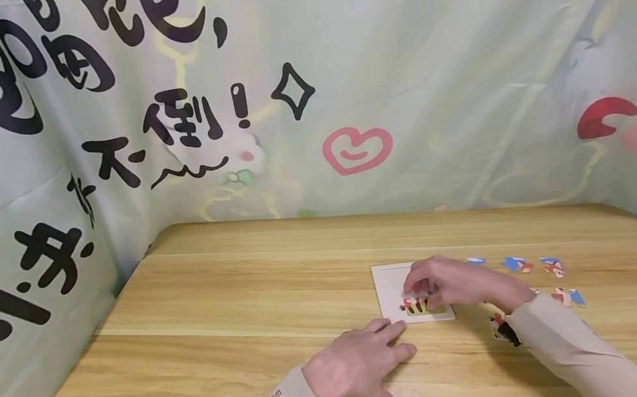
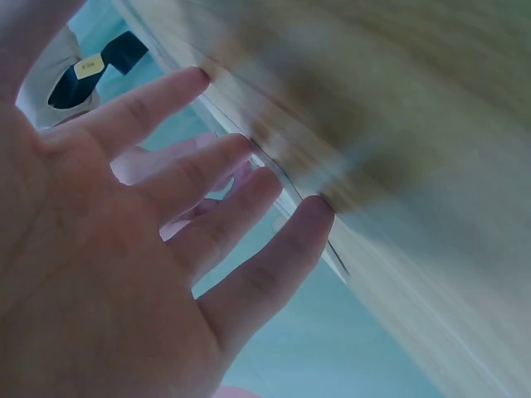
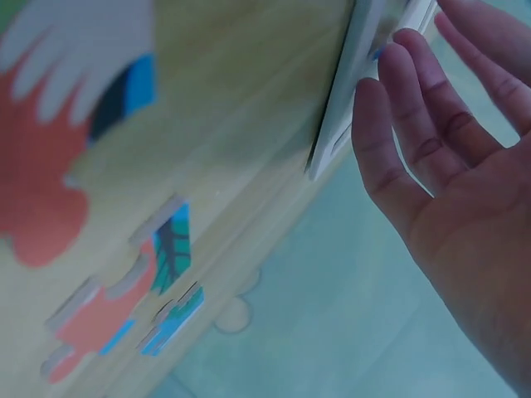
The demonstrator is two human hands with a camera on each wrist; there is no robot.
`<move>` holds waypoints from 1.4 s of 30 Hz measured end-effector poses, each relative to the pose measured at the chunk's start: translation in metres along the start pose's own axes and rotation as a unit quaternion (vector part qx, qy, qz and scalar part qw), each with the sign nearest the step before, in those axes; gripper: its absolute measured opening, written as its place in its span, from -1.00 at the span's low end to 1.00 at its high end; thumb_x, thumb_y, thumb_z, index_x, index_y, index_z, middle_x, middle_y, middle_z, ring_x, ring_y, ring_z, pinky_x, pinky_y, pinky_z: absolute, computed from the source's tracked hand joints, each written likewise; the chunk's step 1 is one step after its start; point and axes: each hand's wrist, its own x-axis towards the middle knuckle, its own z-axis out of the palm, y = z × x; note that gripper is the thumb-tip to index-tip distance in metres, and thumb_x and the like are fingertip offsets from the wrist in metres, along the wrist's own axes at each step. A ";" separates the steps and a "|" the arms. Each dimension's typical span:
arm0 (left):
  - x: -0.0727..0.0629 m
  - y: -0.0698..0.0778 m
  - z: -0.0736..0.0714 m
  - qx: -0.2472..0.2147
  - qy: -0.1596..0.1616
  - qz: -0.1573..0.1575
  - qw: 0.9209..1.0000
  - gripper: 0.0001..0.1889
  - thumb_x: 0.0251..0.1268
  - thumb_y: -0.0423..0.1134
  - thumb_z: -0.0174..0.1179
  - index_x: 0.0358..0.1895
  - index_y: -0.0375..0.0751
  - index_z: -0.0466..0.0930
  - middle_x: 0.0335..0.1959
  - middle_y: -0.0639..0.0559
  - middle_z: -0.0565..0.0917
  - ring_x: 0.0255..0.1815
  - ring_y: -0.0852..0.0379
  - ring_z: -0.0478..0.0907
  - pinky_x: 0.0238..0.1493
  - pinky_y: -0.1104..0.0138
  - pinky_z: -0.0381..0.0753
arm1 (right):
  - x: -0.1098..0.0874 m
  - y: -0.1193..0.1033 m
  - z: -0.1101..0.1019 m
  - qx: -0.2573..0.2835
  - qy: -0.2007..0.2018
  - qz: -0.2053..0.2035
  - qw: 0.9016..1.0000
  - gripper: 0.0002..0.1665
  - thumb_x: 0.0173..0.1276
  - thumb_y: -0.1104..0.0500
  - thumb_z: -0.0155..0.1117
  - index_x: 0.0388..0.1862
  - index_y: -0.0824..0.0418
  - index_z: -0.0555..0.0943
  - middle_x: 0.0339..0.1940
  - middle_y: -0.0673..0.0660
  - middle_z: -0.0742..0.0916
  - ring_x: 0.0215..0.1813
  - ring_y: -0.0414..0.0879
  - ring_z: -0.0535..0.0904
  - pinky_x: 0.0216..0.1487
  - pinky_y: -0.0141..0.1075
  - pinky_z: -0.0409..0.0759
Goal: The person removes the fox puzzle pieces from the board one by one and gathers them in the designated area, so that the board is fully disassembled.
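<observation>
My right hand [image 1: 443, 282] bends over a white puzzle tray [image 1: 386, 282], fingertips down at its lower part. Just below those fingertips shows a puzzle patch with yellow, black and red stripes [image 1: 416, 306]. In the right wrist view the hand's fingers [image 3: 431, 149] slant to the tray edge [image 3: 336, 124]; I cannot tell whether they pinch a piece. My left hand [image 1: 361, 364] is spread palm down on the wooden table, one fingertip right at the tray's near left corner. In the left wrist view its fingers [image 2: 265, 274] are extended, with nothing in the palm.
Several loose puzzle pieces lie right of the tray, among them a blue and red piece [image 1: 517, 264], another [image 1: 553, 267] and a red piece with blue [image 1: 568, 296]. A piece [image 1: 497, 325] lies beside the right wrist's black strap [image 1: 509, 334]. A printed curtain [image 1: 446, 79] hangs behind the table [image 1: 233, 280].
</observation>
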 end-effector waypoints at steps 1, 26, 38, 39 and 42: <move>0.000 0.000 0.000 0.001 -0.001 -0.001 1.000 -0.10 -0.03 0.39 0.41 0.47 0.28 0.39 0.58 0.15 0.20 0.53 0.13 0.18 0.27 0.37 0.47 | 0.000 0.000 0.000 -0.001 -0.005 -0.002 1.000 -0.53 0.05 0.55 0.37 -0.05 0.23 0.72 -0.22 -0.07 0.64 -0.23 -0.18 0.54 -0.22 -0.32 0.61; -0.001 -0.004 -0.004 -0.002 0.001 -0.002 1.000 -0.06 -0.07 0.41 0.40 0.48 0.24 0.39 0.58 0.11 0.20 0.53 0.11 0.17 0.31 0.36 0.43 | 0.008 -0.001 -0.001 0.009 -0.034 -0.022 0.999 -0.40 -0.08 0.64 0.40 -0.12 0.11 0.62 -0.36 -0.05 0.52 -0.31 -0.20 0.43 -0.28 -0.34 0.52; 0.000 -0.002 -0.002 -0.003 0.005 0.001 1.000 -0.07 -0.07 0.40 0.42 0.46 0.24 0.40 0.57 0.11 0.22 0.53 0.12 0.18 0.30 0.37 0.44 | 0.002 0.004 0.002 0.017 -0.013 -0.040 0.999 -0.44 -0.07 0.62 0.41 -0.19 0.12 0.53 -0.39 -0.07 0.55 -0.31 -0.21 0.45 -0.32 -0.35 0.50; 0.001 -0.002 -0.001 -0.004 0.006 0.000 1.000 -0.07 -0.08 0.40 0.42 0.46 0.24 0.40 0.57 0.11 0.22 0.53 0.12 0.18 0.30 0.37 0.44 | 0.002 0.004 0.002 0.018 -0.012 -0.040 0.999 -0.45 -0.07 0.62 0.40 -0.21 0.12 0.51 -0.40 -0.07 0.55 -0.32 -0.21 0.44 -0.33 -0.36 0.49; 0.001 -0.001 0.000 -0.005 0.008 0.000 1.000 -0.06 -0.09 0.41 0.42 0.46 0.24 0.41 0.57 0.11 0.22 0.53 0.12 0.18 0.30 0.36 0.44 | 0.003 0.004 0.002 0.015 -0.011 -0.038 0.999 -0.46 -0.04 0.60 0.41 -0.25 0.11 0.44 -0.42 -0.07 0.53 -0.35 -0.22 0.44 -0.36 -0.37 0.48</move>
